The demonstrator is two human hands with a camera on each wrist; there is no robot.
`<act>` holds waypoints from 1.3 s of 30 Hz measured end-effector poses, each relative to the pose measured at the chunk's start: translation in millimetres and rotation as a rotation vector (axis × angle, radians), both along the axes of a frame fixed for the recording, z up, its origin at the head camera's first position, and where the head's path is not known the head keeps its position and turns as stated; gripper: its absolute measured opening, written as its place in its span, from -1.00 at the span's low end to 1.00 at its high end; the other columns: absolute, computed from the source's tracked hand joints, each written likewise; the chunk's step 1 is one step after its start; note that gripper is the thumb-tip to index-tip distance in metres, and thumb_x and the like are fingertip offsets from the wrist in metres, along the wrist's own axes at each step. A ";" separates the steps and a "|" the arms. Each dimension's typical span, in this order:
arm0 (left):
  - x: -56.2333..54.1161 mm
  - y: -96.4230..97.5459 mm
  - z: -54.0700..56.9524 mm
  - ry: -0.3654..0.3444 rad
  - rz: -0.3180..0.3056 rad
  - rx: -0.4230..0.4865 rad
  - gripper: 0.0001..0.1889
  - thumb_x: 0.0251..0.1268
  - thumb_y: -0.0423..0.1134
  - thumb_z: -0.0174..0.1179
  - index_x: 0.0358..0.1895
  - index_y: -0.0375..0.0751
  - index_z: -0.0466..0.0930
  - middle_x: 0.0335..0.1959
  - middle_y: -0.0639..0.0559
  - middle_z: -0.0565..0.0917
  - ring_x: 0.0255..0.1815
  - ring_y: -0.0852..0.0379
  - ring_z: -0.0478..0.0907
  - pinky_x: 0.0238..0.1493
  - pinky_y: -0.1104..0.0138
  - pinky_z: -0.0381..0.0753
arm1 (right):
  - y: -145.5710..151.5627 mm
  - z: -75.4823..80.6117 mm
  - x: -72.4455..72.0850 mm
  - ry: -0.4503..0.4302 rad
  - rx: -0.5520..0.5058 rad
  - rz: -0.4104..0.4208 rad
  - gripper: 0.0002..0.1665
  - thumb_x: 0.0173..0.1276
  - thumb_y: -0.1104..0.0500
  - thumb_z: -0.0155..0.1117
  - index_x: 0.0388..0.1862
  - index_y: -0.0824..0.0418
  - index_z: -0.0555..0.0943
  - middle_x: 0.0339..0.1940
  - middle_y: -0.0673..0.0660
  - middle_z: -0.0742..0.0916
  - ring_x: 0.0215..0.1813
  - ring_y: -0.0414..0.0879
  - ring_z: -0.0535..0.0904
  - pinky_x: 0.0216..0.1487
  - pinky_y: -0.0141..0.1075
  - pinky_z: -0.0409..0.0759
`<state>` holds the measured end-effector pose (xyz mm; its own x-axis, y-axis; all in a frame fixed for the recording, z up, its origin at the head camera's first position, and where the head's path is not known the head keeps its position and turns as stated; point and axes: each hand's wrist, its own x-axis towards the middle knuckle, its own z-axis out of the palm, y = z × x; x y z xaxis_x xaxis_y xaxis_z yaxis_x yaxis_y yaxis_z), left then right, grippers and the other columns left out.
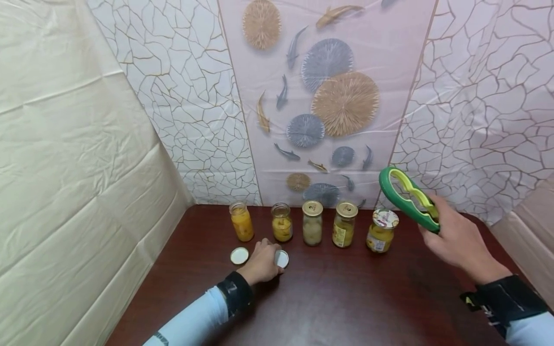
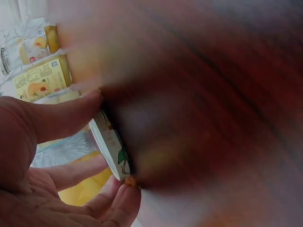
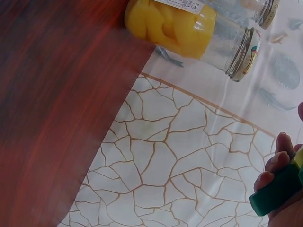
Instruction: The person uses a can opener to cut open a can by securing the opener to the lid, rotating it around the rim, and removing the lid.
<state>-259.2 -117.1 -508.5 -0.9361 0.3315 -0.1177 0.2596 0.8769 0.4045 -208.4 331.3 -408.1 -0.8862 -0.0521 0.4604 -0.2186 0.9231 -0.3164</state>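
My left hand (image 1: 262, 262) pinches a white jar lid (image 1: 282, 259) by its edge, thumb on one side and fingertips on the other. In the left wrist view the lid (image 2: 111, 144) is tilted close over the table, its printed side partly showing. My right hand (image 1: 454, 238) grips a green jar opener (image 1: 404, 204) with a lighter green toothed inner edge, raised above the table's right side. Behind the left hand stand two jars without lids, one of orange-yellow fruit (image 1: 242, 225) and a shorter jar of yellow fruit (image 1: 282, 227). Another lid (image 1: 239, 255) lies left of the hand.
Three lidded jars continue the row: a jar of pale fruit (image 1: 312, 230), a gold-lidded jar (image 1: 345, 228) and a squat jar with a patterned lid (image 1: 381, 235). They stand on the dark red-brown table (image 1: 337, 298), before a patterned cloth wall (image 1: 207, 110).
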 end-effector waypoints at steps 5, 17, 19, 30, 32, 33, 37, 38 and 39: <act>0.6 -2.3 -0.6 -0.018 -0.013 0.003 -0.34 0.17 -0.14 0.62 0.35 -0.17 0.64 0.22 -0.23 0.56 0.12 -0.12 0.45 0.15 0.04 0.60 | -0.3 -1.4 2.9 0.012 -0.002 0.010 -0.11 0.31 0.20 0.40 0.55 0.35 0.26 -0.03 0.46 0.65 -0.25 0.21 0.55 -0.37 -0.16 0.36; 0.1 -6.5 0.4 -0.054 -0.020 0.031 -0.26 0.20 -0.12 0.60 0.45 -0.13 0.55 0.25 -0.23 0.52 0.17 -0.11 0.45 0.22 0.02 0.59 | -1.7 -6.9 3.6 0.026 -0.001 0.047 -0.09 0.33 0.19 0.42 0.58 0.31 0.25 -0.03 0.41 0.64 -0.21 0.18 0.52 -0.33 -0.15 0.33; -0.7 -7.1 -0.2 -0.066 -0.021 0.044 -0.21 0.20 -0.10 0.61 0.49 -0.14 0.50 0.28 -0.24 0.51 0.21 -0.11 0.45 0.25 0.01 0.59 | -1.9 -6.3 3.4 0.014 -0.003 0.043 -0.09 0.35 0.17 0.40 0.60 0.31 0.23 -0.04 0.40 0.64 -0.21 0.17 0.51 -0.32 -0.15 0.32; 9.1 -7.0 11.2 -0.006 0.068 0.190 -0.09 0.18 0.03 0.62 0.51 -0.34 0.44 0.40 -0.31 0.50 0.43 -0.26 0.47 0.44 -0.13 0.55 | -6.8 -0.3 3.0 -0.030 0.024 0.017 -0.09 0.43 0.09 0.37 0.63 0.32 0.21 0.00 0.45 0.67 -0.22 0.17 0.54 -0.33 -0.15 0.35; 18.3 -6.1 17.1 0.028 0.070 0.209 -0.11 0.21 0.04 0.60 0.51 -0.33 0.45 0.42 -0.29 0.50 0.44 -0.25 0.47 0.43 -0.12 0.56 | -7.0 1.6 3.0 -0.027 0.034 0.014 -0.09 0.43 0.08 0.38 0.63 0.32 0.22 0.00 0.45 0.67 -0.23 0.17 0.55 -0.34 -0.15 0.36; 23.8 -5.7 20.0 0.041 0.064 0.222 -0.12 0.22 0.05 0.59 0.51 -0.31 0.46 0.42 -0.27 0.51 0.44 -0.24 0.48 0.42 -0.12 0.57 | -7.3 2.6 3.2 -0.028 0.036 0.013 -0.09 0.43 0.07 0.38 0.62 0.31 0.23 0.01 0.45 0.68 -0.23 0.18 0.56 -0.35 -0.15 0.36; 48.2 -4.9 32.4 0.037 0.014 0.288 -0.15 0.24 0.06 0.58 0.51 -0.27 0.46 0.39 -0.23 0.54 0.40 -0.21 0.52 0.37 -0.12 0.60 | -9.6 5.9 5.4 -0.038 0.040 0.010 -0.10 0.43 0.04 0.39 0.61 0.31 0.24 0.02 0.46 0.68 -0.24 0.18 0.56 -0.36 -0.16 0.36; 53.4 -4.8 34.8 0.033 0.002 0.300 -0.15 0.24 0.06 0.58 0.51 -0.26 0.47 0.39 -0.23 0.55 0.40 -0.21 0.52 0.37 -0.12 0.60 | -10.5 6.5 6.2 -0.039 0.040 0.012 -0.10 0.44 0.04 0.38 0.61 0.31 0.24 0.02 0.46 0.68 -0.24 0.17 0.56 -0.35 -0.16 0.36; 57.8 -4.8 36.7 0.029 -0.006 0.306 -0.16 0.25 0.06 0.57 0.51 -0.25 0.47 0.39 -0.21 0.55 0.39 -0.19 0.53 0.36 -0.12 0.60 | -11.5 7.0 7.1 -0.040 0.042 0.014 -0.10 0.44 0.04 0.38 0.61 0.31 0.24 0.01 0.46 0.68 -0.24 0.16 0.55 -0.35 -0.17 0.35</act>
